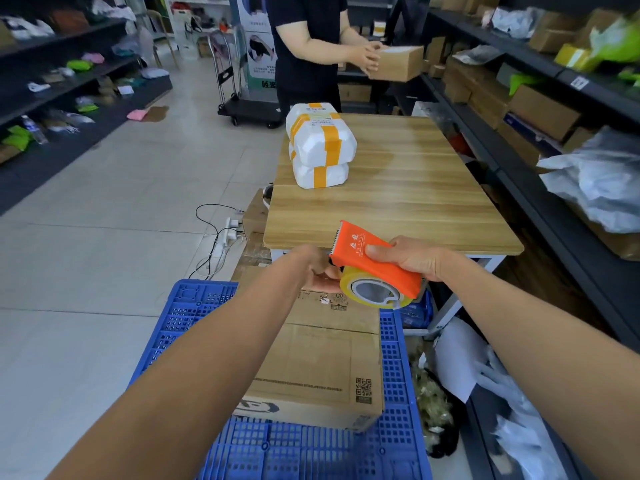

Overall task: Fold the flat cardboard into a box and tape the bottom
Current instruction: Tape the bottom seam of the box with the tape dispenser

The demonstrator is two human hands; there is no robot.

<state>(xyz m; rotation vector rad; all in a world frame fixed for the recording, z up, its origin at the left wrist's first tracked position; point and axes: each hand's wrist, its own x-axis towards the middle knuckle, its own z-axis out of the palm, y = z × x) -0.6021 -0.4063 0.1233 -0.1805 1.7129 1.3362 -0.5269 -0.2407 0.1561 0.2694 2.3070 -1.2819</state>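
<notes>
My right hand (412,259) grips an orange tape dispenser (367,258) loaded with a yellowish tape roll (375,292), held just in front of the wooden table's near edge. My left hand (320,271) is closed at the roll's left side, fingers pinching at the tape; the tape end itself is hidden. Below both arms a stack of flat brown cardboard (322,365) lies on a blue plastic pallet (187,317).
On the wooden table (415,202) stand stacked white parcels with orange tape (320,147). Beyond it another person (311,46) holds a small brown box (398,62). Dark shelves with boxes and bags line both sides. A power strip with cables (225,233) lies on the floor.
</notes>
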